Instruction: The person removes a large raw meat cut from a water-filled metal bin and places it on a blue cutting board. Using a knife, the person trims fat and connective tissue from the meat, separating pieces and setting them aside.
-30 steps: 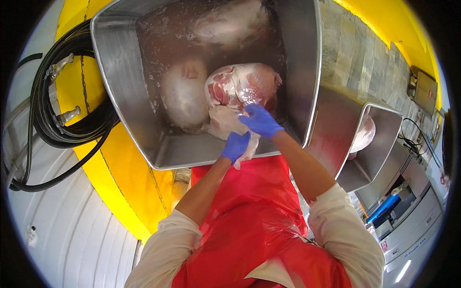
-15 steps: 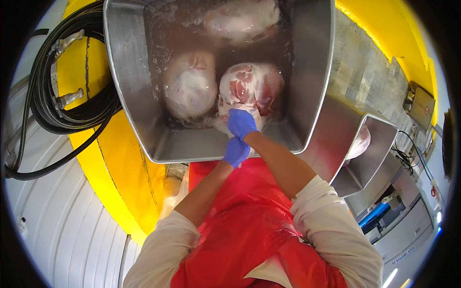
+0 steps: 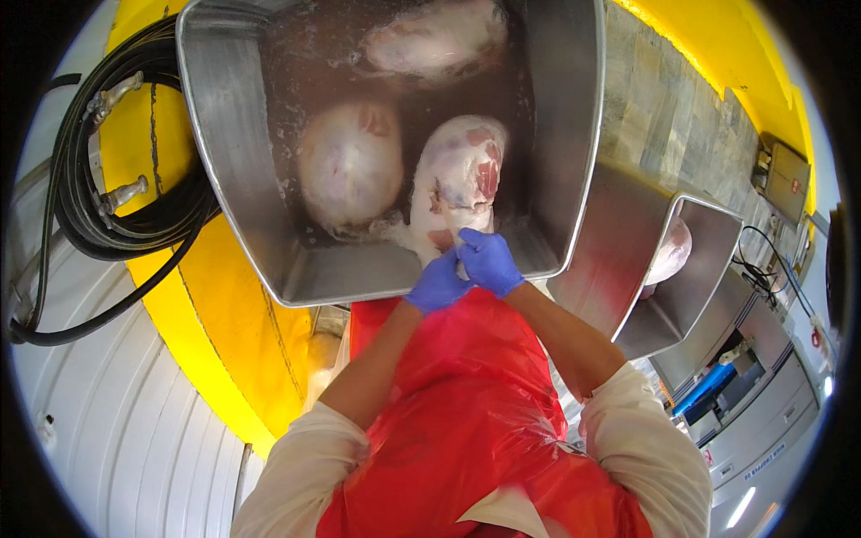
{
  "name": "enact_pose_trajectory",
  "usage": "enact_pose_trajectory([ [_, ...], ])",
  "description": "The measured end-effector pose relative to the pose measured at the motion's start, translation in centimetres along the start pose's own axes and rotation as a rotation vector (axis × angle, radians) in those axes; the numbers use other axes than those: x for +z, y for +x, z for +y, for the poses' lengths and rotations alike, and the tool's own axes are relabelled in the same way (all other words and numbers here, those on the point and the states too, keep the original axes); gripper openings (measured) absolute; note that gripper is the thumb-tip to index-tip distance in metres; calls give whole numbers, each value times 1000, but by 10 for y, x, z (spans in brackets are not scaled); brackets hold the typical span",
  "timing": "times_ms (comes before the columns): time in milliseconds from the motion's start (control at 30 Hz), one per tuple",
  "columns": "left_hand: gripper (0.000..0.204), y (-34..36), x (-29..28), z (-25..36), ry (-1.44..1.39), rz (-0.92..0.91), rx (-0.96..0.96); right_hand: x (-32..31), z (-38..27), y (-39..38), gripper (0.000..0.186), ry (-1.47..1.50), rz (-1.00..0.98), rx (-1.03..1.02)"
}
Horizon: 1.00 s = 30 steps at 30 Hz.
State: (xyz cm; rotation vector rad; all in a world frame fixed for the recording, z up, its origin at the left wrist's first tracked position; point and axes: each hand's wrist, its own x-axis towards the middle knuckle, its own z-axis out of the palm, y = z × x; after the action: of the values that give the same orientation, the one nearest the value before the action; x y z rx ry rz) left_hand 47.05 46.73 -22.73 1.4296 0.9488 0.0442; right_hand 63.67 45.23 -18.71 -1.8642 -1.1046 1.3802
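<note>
Raw meat joint (image 3: 456, 175) lies in the steel tub's (image 3: 345, 276) near part, its slim end clamped by the left hand (image 3: 439, 285) and right hand (image 3: 491, 262), presumably being easiest to grip; beside it a rounder joint (image 3: 350, 170) and, farthest, a third joint (image 3: 439, 40) rest in cloudy liquid (image 3: 408, 100).

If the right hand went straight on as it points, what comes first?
The right hand would probably meet the piece of meat just ahead, which it appears to touch; depth is hard to judge here.
</note>
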Motion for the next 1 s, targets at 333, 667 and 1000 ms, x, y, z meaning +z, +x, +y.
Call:
enact_pose_trajectory([
  [333, 45, 48, -30, 8, -936, 214, -747, 19, 39, -20, 12, -221, -19, -186],
  [667, 56, 46, 7, 3, -585, 598, -542, 32, 32, -39, 12, -270, -78, -165],
  [1000, 37, 5, 8, 37, -252, 585, -424, 27, 8, -73, 15, -148, -131, -232],
])
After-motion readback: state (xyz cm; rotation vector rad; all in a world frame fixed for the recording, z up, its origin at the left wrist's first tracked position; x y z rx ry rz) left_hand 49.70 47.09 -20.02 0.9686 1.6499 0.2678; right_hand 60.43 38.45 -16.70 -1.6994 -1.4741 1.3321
